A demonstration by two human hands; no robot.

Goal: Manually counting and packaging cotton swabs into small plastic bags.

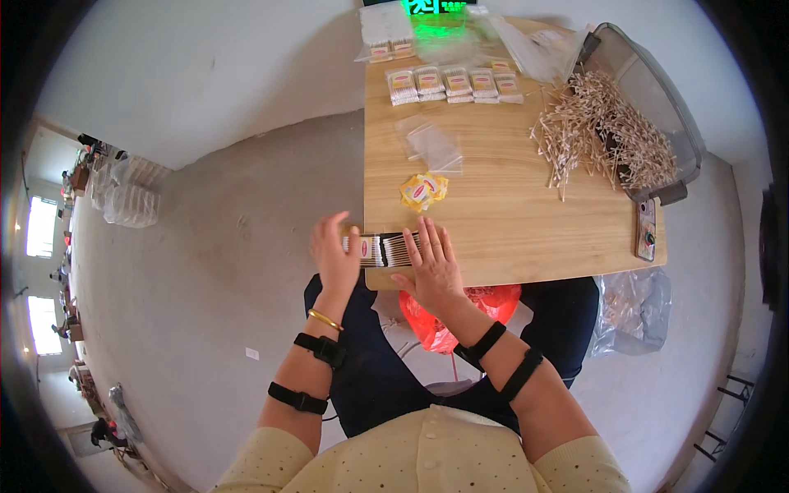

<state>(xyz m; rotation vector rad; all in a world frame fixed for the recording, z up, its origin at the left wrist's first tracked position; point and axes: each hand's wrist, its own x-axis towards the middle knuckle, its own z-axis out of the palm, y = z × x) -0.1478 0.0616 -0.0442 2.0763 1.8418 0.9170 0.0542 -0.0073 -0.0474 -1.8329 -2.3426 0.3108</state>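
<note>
At the table's front left corner lies a row of cotton swabs [397, 249] with a dark strip across it. A small pack of cotton swabs [366, 248] with a printed card adjoins its left side, reaching past the table edge. My left hand [329, 256] is curled round the pack's outer end, thumb on the near side; its fingertips are partly hidden. Flat over the right end of the row rests my right hand [436, 263], fingers stretched out. Just beyond are yellow and white printed cards [423, 191] in a loose heap and clear zip bags [432, 146].
Filled swab packs [456, 82] stand in rows at the back, near more plastic bags [526, 45]. Loose swabs [575, 115] spill from a tipped grey bin [686, 123] on the right. A phone [646, 230] lies by the right edge. A red bag [493, 304] hangs below the front edge.
</note>
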